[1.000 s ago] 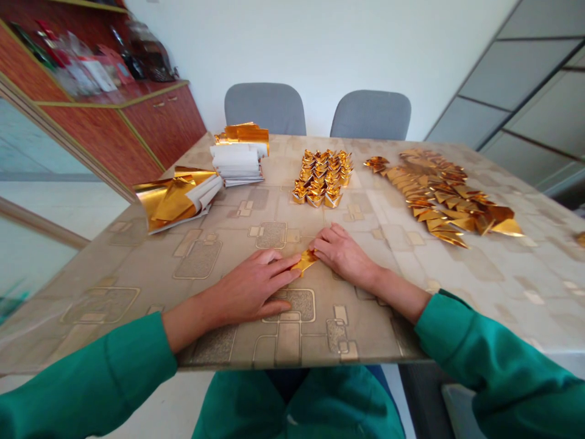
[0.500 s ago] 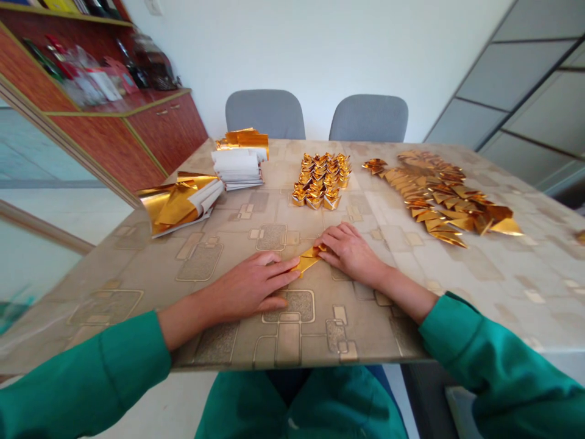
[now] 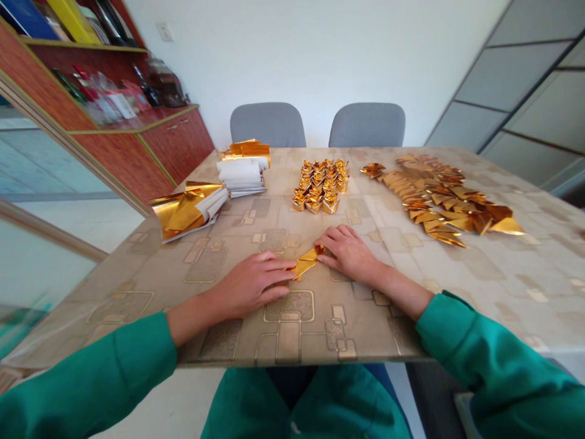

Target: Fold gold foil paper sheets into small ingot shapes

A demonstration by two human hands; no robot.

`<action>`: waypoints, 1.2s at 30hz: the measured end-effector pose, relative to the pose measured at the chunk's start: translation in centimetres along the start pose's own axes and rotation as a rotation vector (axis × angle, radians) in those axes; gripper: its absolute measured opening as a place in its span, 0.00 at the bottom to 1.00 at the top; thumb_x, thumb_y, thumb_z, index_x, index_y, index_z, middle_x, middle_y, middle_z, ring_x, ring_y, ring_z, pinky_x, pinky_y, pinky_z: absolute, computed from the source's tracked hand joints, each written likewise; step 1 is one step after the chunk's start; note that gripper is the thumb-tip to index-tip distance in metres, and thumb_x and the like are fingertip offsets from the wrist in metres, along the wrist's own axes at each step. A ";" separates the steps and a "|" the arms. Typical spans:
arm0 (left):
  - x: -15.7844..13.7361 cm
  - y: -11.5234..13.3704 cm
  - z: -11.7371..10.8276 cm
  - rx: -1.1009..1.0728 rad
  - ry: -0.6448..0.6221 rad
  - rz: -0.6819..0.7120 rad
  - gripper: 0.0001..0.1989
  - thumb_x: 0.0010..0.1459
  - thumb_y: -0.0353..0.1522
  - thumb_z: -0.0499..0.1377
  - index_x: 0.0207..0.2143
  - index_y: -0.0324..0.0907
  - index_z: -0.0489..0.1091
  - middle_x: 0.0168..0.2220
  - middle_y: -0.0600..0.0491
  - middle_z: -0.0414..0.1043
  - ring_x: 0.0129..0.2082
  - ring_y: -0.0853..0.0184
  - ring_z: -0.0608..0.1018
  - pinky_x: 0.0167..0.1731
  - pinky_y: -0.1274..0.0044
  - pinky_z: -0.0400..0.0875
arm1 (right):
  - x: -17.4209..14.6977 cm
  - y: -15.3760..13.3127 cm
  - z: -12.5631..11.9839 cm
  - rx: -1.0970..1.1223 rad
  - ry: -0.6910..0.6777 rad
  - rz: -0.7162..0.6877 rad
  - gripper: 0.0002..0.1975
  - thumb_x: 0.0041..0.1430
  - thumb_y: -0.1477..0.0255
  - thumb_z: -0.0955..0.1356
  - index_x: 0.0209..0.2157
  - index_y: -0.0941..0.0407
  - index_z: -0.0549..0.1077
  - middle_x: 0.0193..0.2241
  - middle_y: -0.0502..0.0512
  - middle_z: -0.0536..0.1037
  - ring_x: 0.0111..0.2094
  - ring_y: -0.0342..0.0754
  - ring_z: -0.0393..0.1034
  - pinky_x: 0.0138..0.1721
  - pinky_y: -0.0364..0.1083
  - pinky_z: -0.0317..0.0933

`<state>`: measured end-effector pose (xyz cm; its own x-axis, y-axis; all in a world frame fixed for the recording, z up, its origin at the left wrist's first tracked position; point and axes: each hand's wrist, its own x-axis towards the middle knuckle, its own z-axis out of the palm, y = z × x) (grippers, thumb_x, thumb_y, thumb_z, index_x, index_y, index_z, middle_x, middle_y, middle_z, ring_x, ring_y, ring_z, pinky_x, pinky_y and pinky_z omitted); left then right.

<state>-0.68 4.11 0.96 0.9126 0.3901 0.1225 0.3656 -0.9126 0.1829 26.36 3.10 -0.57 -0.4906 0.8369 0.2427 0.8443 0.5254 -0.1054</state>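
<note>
The folded gold paper [image 3: 308, 262] has its ends hidden under the left hand [image 3: 256, 281] and right hand [image 3: 348, 250], while packages [image 3: 121, 105] on the cabinet [image 3: 112, 153] beyond them, leftward, are blurred.

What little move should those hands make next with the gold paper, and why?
I'd probably press the right hand's fingertips along the folded gold paper to sharpen its crease. The left hand's fingers lie on one end, seemingly steadying it, the right hand's fingertips are at the other, and a slanting fold line shows between them.

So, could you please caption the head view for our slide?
Left hand and right hand at opposite ends of folded gold paper on a patterned tablecloth.
</note>
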 end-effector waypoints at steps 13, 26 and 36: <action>4.2 0.2 1.1 -0.304 0.077 -0.531 0.09 0.52 0.35 0.63 0.33 0.42 0.68 0.34 0.53 0.70 0.34 0.63 0.74 0.32 0.75 0.64 | 0.9 0.6 1.1 0.337 0.101 -0.073 0.05 0.57 0.77 0.69 0.35 0.56 0.70 0.36 0.54 0.74 0.40 0.50 0.66 0.46 0.49 0.56; 6.0 0.8 1.4 -0.889 0.436 -0.557 0.07 0.51 0.34 0.62 0.27 0.39 0.75 0.26 0.53 0.76 0.25 0.68 0.73 0.27 0.78 0.64 | 0.5 0.1 -0.7 0.538 0.283 -0.059 0.03 0.58 0.78 0.67 0.31 0.56 0.70 0.29 0.51 0.76 0.33 0.46 0.69 0.39 0.46 0.58; 6.1 0.9 1.3 -1.111 0.582 -0.661 0.08 0.49 0.36 0.66 0.26 0.39 0.75 0.25 0.54 0.73 0.25 0.71 0.72 0.27 0.79 0.62 | 0.8 1.3 -1.7 1.071 0.397 0.282 0.14 0.61 0.57 0.67 0.33 0.54 0.75 0.30 0.51 0.77 0.34 0.46 0.70 0.41 0.48 0.63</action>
<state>5.48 5.53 0.63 0.3283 0.9436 0.0421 0.1081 -0.0819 0.9908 27.42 4.17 1.10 -0.0537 0.9373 0.3445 0.2070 0.3479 -0.9144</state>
